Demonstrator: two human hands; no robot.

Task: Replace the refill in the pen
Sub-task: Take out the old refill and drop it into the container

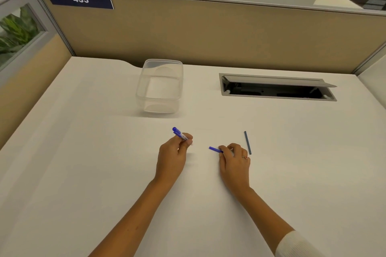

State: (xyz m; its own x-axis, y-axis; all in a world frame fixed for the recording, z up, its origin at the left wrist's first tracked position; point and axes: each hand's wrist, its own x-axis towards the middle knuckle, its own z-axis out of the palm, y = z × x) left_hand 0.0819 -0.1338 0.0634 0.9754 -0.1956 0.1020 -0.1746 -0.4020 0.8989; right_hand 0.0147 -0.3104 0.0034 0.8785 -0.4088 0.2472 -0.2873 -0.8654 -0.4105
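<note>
White desk point(83, 173) carries everything here. Nearest the front edge, two bare forearms reach in; the right one ends in a pale sleeve point(296, 244).

The left hand point(172, 158) pinches the pen point(180, 133) between thumb and fingers, closed round its lower part, the capped blue end pointing up and away to the far left. The right hand point(235, 160) rests low on the desk, fingers curled shut on a short blue piece point(215, 149), probably the pen's front section, which sticks out leftward toward the other hand.

Just beside the right hand, on its outer side, lies the refill point(248, 142), flat on the desk and free of any grip. Its long axis runs nearly front to back, leaning slightly left at the far end. The right hand is much the nearer; its little-finger side almost meets the refill's near end. A pick-up would likely mean first setting down the blue piece.

Farther off, toward the back edge, stand a clear tub point(159, 85), apparently empty, and an open cable hatch point(277, 87).
</note>
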